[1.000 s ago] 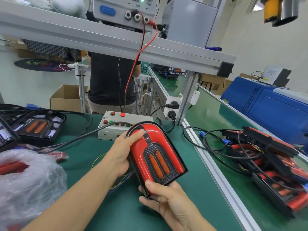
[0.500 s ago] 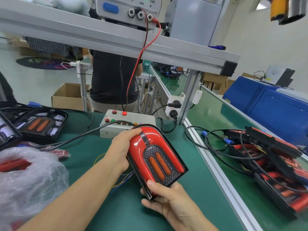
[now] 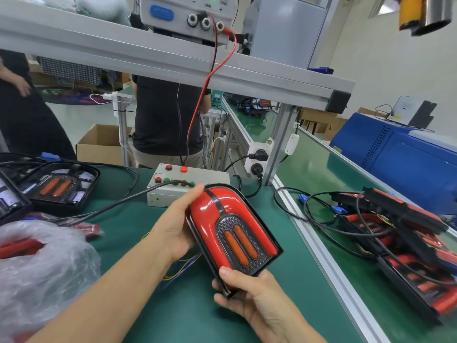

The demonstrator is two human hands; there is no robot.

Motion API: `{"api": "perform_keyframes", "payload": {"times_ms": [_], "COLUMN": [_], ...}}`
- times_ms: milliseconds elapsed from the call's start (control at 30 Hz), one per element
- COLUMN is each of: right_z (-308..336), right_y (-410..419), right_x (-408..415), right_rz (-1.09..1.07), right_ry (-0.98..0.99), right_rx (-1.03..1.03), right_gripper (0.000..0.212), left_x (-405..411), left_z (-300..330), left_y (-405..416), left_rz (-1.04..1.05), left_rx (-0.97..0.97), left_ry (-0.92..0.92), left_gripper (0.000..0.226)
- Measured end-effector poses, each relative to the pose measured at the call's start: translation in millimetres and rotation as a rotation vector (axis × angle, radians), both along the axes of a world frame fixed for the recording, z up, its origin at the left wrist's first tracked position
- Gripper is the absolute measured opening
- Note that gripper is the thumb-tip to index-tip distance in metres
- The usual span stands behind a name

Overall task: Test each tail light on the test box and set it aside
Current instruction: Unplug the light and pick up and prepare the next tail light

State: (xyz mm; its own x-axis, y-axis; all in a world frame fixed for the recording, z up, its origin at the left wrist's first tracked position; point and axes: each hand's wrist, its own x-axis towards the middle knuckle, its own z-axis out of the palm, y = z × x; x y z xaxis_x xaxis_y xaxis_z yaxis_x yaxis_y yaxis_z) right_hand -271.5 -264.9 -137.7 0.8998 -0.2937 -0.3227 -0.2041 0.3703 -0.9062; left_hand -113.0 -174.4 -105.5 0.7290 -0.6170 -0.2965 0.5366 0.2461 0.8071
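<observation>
Green benchtop (image 3: pixel 284 288): both hands, left hand (image 3: pixel 173 231) and right hand (image 3: pixel 249 290), grip one tail light (image 3: pixel 232 236) before the test box (image 3: pixel 188 186); seemingly unlit. Others piled right (image 3: pixel 408 256), perhaps done.

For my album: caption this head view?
Both hands hold a red tail light before the test box.

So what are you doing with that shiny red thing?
A person holds a red tail light in both hands: the left hand grips its side, the right hand its bottom corner. Just behind sits the test box with coloured buttons. More tail lights are piled to the right.
</observation>
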Motion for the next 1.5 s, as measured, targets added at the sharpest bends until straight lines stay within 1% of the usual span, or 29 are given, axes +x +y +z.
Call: {"api": "perform_keyframes", "payload": {"times_ms": [67, 133, 267, 533, 600, 667, 733, 833, 900, 1133, 1300, 1400, 1500], "right_z": [-0.1, -0.8, -1.4, 0.3, 0.7, 1.0, 1.8, 2.9, 3.3, 5.2, 3.3, -1.4, -3.8], "right_y": [-1.4, -1.0, 1.1, -0.1, -1.6, -3.7, -4.2, -2.0, -1.7, -0.2, 2.1, 3.1, 4.0], "right_x": [-1.5, -2.2, 0.2, 0.6, -0.2, -1.5, -2.4, -1.7, -0.8, 0.4, 1.0, 1.1, 2.9], "right_rz": [0.023, 0.027, 0.008, 0.011, 0.014, 0.022, 0.039, 0.054, 0.034, -0.025, -0.065, -0.109, -0.142], "right_ry": [0.002, 0.005, -0.008, -0.002, 0.011, 0.024, 0.035, 0.032, 0.021, 0.000, -0.018, -0.012, -0.020], "right_rx": [0.014, 0.028, 0.034, 0.051, 0.044, 0.028, 0.034, 0.066, 0.058, 0.038, -0.027, -0.035, -0.017], "right_gripper": [0.054, 0.052, 0.046, 0.046, 0.051, 0.060, 0.068, 0.064, 0.064, 0.055, 0.028, 0.024, 0.019], "left_x": [2.0, 2.5, 2.2, 5.4, 7.2, 9.2, 10.3, 8.4, 7.3, 8.0, 9.1, 6.6, 0.8], "left_z": [-1.0, -3.4, -4.6, -3.4, -3.3, -1.8, -1.3, -1.8, -4.5, -7.5, -13.0, -13.7, -9.5], "left_y": [-2.2, -4.7, -4.2, -3.1, 1.2, 4.9, 5.2, 3.8, 3.2, 0.4, -2.3, -6.6, -12.0], "left_rz": [0.055, 0.108, 0.087, 0.104, 0.057, 0.022, 0.035, 0.049, 0.052, 0.063, 0.123, 0.122, 0.087], "left_rx": [0.044, 0.089, 0.103, 0.107, 0.080, 0.040, 0.024, 0.033, 0.031, 0.039, 0.058, 0.065, 0.020], "left_ry": [0.026, -0.006, -0.068, -0.105, -0.065, 0.004, 0.042, 0.054, 0.025, -0.117, -0.226, -0.219, -0.137], "left_gripper": [0.027, 0.023, 0.027, 0.023, 0.024, 0.026, 0.026, 0.025, 0.026, 0.024, 0.023, 0.027, 0.033]}}
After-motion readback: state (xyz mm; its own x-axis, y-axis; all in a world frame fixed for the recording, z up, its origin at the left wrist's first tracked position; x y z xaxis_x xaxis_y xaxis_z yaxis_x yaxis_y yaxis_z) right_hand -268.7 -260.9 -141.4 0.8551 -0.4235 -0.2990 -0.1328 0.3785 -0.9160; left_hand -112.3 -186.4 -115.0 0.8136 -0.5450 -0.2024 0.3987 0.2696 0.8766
